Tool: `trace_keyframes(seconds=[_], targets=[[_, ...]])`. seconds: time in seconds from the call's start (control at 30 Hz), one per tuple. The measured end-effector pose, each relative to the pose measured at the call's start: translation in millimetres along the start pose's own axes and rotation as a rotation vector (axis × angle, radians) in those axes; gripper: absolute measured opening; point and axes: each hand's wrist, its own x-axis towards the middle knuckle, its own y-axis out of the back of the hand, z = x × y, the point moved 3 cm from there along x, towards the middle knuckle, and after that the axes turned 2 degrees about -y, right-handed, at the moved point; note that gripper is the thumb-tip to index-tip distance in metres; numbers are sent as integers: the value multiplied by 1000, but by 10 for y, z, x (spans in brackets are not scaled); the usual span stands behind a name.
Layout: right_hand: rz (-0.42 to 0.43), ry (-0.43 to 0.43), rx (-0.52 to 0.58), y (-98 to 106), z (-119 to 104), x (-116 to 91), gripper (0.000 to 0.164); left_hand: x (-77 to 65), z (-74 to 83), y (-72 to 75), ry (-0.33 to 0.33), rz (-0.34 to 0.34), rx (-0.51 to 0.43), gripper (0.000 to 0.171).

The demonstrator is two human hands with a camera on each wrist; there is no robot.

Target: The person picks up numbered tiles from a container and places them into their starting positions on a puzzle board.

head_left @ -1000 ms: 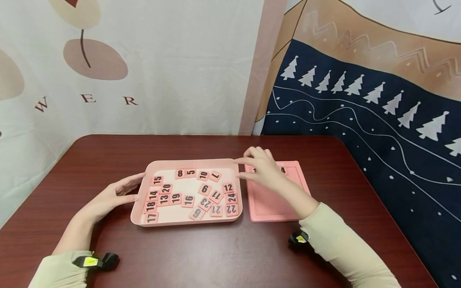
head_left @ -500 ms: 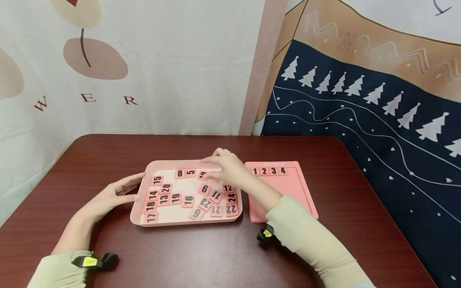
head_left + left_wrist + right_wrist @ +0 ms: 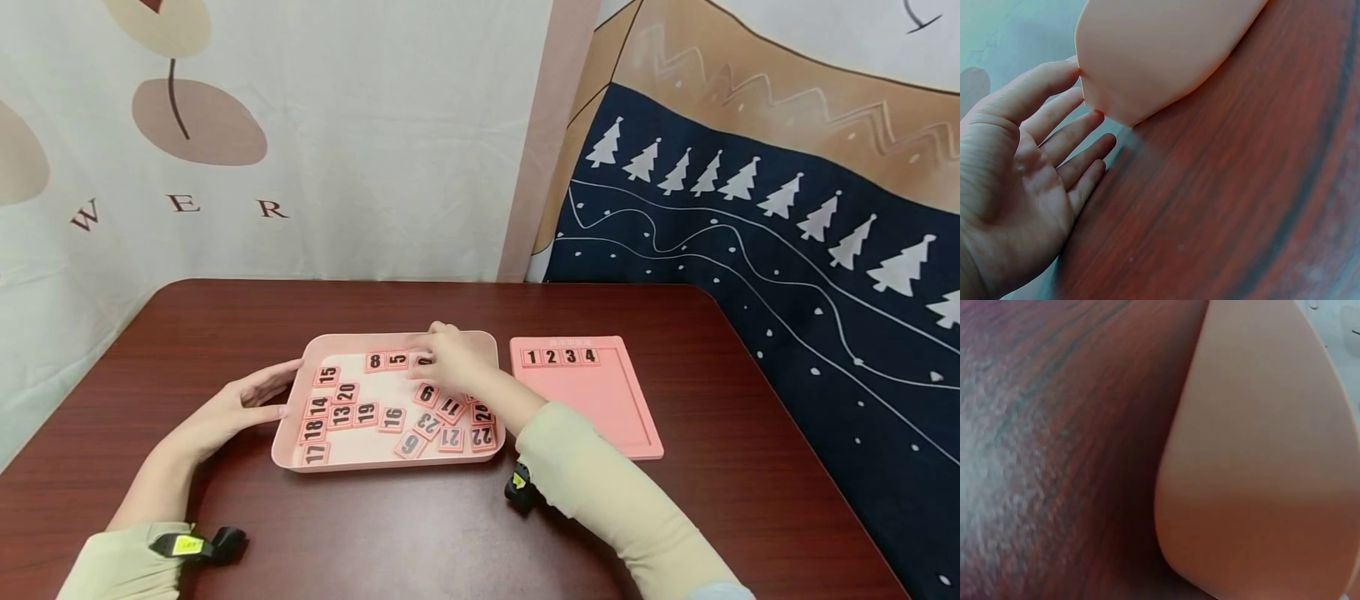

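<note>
A pale pink tray [image 3: 360,467] holds loose pink number tiles, among them 8 [image 3: 375,362], 5 [image 3: 397,360], 16 [image 3: 392,418] and 17 [image 3: 316,454]. At its left end my left hand [image 3: 225,415] touches the rim with outstretched fingers; the left wrist view shows the fingertips against the tray's outer wall [image 3: 1154,56]. My right hand [image 3: 450,360] reaches over the tray's back right part, thumb and index apart beside tile 5 and a partly covered tile. Its fingertips look blurred. The right wrist view shows only the tray's wall [image 3: 1260,444] and table, no fingers.
Right of the tray lies a pink board [image 3: 592,408] with tiles 1, 2, 3 and 4 in a row along its top left. Both stand on a dark red wooden table [image 3: 420,533]. Patterned cloths [image 3: 390,167] hang behind the table.
My right hand has moved left from between the tray and board to over the tray's back tiles, uncovering the board's row. The left hand keeps its place on the tray's edge.
</note>
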Motion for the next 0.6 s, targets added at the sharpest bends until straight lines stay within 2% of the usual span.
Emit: trace_keyframes(seconds=[0.2, 0.6], targets=[[8, -29, -120, -59, -47, 41, 50, 0, 5, 2, 5, 4, 11, 61], [44, -114, -268, -159, -119, 96, 46, 0, 5, -1, 8, 2, 6, 61]])
